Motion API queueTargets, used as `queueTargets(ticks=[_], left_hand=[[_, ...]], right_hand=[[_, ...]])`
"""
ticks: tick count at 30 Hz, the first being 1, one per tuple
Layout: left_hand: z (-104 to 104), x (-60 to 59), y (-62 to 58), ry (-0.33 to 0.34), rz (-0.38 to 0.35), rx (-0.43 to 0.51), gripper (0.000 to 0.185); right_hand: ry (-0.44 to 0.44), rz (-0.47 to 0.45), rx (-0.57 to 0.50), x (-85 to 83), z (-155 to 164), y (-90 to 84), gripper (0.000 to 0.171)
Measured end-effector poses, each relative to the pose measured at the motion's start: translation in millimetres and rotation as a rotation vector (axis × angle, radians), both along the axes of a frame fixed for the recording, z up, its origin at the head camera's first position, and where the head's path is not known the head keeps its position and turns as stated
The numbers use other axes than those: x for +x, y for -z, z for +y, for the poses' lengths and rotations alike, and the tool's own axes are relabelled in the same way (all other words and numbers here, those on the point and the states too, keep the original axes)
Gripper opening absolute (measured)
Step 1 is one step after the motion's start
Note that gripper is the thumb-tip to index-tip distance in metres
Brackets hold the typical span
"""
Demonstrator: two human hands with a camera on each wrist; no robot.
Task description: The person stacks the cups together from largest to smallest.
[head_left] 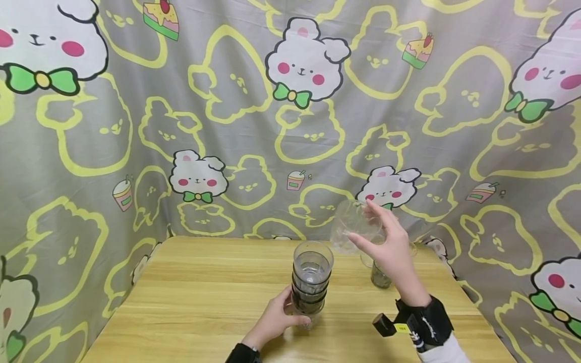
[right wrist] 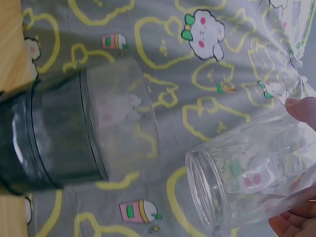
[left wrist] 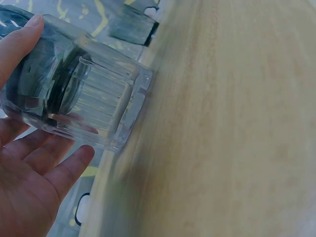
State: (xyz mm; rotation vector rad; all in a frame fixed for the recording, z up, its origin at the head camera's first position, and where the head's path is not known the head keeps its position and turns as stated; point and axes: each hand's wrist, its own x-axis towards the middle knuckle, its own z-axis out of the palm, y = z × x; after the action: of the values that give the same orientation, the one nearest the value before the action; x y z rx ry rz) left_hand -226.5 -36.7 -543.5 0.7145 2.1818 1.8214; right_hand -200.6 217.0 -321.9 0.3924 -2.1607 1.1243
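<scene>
A tall stack of drinking glasses (head_left: 311, 280) stands upright on the wooden table, with a clear glass at the bottom, several dark smoky ones above and a clear rim on top. My left hand (head_left: 278, 315) holds the stack low down, thumb on one side and fingers on the other. Up and to the right of the stack, my right hand (head_left: 394, 249) grips a clear glass (head_left: 346, 227) between thumb and fingers. That glass is tilted, and in the right wrist view its thick base (right wrist: 200, 190) faces the stack's top, apart from it.
Behind my right forearm a smoky glass (head_left: 380, 277) stands on the table (head_left: 204, 292), partly hidden, with clear glass rims close by. A grey curtain (head_left: 254, 136) with rabbit prints hangs around the back and sides. A black wrist strap (head_left: 428, 322) sits on my right wrist.
</scene>
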Motion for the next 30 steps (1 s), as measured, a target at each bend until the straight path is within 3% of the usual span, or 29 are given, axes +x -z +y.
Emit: queueTargets(ticks=[15,30], left_hand=[[-1,2.7,-6.1,0.001,0.026,-0.011,0.079],[1,0.0,-1.2,-0.007,0.014,-0.012,0.079]], right_hand=[[-0.110,0.035,0.071,-4.3,-40,9.6,0.079],[-0.129,-0.013,0.180,-4.5,-55,29.1,0.081]])
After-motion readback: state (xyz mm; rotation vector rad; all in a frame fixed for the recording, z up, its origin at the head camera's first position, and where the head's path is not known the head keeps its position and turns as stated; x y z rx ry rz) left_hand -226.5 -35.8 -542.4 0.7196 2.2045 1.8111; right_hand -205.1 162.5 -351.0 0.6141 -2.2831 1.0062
